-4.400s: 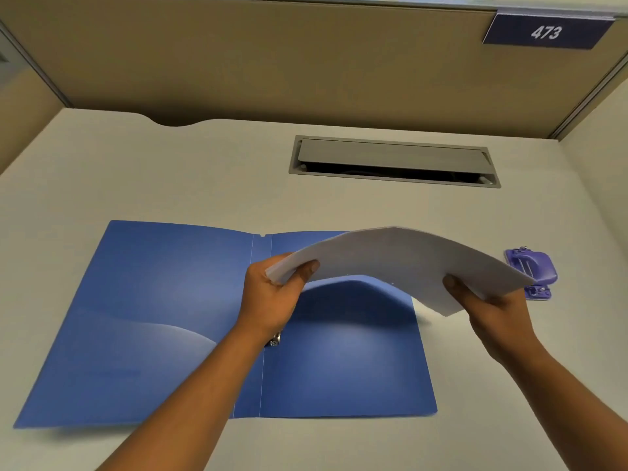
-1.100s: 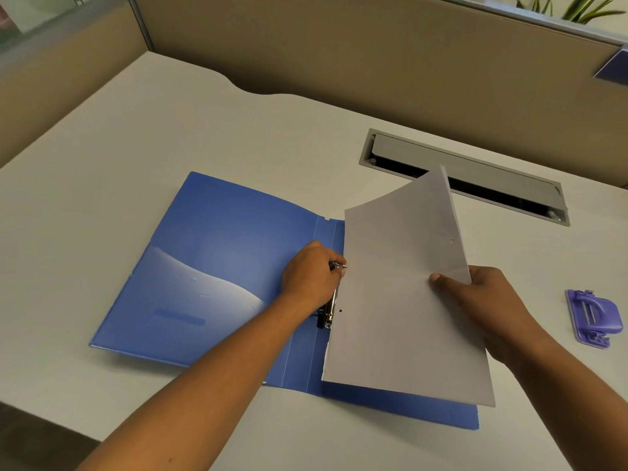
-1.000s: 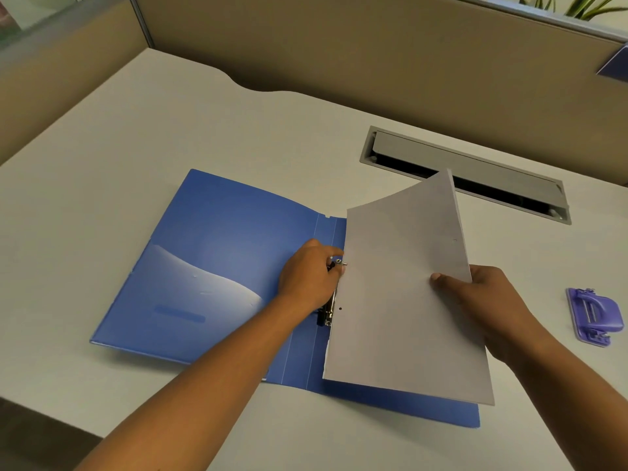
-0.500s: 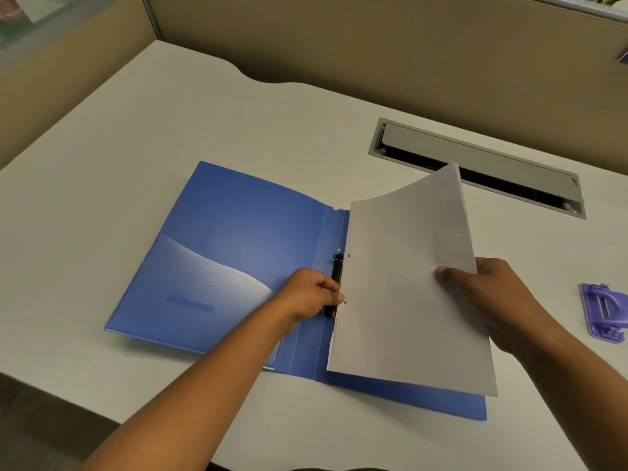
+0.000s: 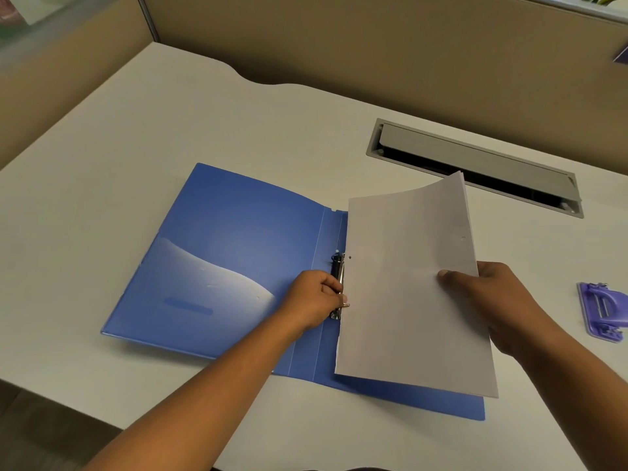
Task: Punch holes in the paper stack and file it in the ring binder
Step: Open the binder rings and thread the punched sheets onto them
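Blue ring binder lies wide open on the surface. From the head view the punching looks done: there's a hole near the left edge of the paper stack, and the purple hole punch sits well apart on the right. So we're on the filing step.

The left hand is curled round the lower end of the ring mechanism, pinching it. The right hand grips the stack's right edge, thumb on top, with the left edge just beside the rings.

Next move, I'd guess: open the rings and line the holes up over them, keeping that edge square.

A few seconds back both hands held the stack bowed in the air. Now the left has let go, and since a second ago it's slid from the upper ring to the lower.
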A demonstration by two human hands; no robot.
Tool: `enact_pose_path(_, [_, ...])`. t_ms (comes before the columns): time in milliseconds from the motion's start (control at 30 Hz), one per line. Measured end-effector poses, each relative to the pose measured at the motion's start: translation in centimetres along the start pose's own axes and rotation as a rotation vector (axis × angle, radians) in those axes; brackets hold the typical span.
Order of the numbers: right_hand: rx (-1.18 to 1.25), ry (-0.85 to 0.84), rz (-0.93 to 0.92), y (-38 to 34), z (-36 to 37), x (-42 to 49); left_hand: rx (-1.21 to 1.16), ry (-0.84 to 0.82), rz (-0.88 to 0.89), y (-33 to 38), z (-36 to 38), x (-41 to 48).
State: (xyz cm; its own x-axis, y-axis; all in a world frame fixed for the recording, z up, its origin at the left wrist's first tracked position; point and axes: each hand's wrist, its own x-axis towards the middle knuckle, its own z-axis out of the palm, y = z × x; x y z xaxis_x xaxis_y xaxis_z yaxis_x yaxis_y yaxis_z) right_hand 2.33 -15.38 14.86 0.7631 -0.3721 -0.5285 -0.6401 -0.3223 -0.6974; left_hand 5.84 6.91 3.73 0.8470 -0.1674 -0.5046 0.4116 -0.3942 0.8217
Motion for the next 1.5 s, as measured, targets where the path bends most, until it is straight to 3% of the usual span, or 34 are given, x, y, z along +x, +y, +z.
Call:
enact_pose_path(133, [0.018,-0.001,0.025,0.6,0.1,0.2,0.201,0.128,0.21,-0.1,-0.3,0.2])
enact_pose_path(267, [0.036,-0.004,0.027,0.8,0.1,0.3,0.33,0.148,0.344,0.6,-0.5,1.0])
enact_pose_path(633, [0.025,-0.026,-0.019,0.7,-0.2,0.5,0.401,0.19,0.334,2.1,-0.2,2.6])
enact_pose_path(900, [0.048,-0.03,0.044,2.9,0.1,1.8,0.636,0.181,0.32,2.3,0.5,2.9])
enact_pose_path(1133, [-0.027,-0.015,0.132,5.5,0.7,3.2,0.419,0.244,0.303,1.2,-0.5,1.7])
enact_pose_path(1267, [-0.442,0.174,0.119,7.3,-0.1,3.2,0.364,0.306,0.218,-0.6,-1.9,0.4])
enact_pose_path(1367, [-0.502,0.249,-0.053,7.7,0.3,2.6,0.343,0.261,0.123,-1.7,-2.2,-0.7])
enact_pose_path(1500, [-0.378,0.109,-0.334,5.3,3.9,1.5,0.14,0.17,0.008,-2.1,-1.9,-1.7])
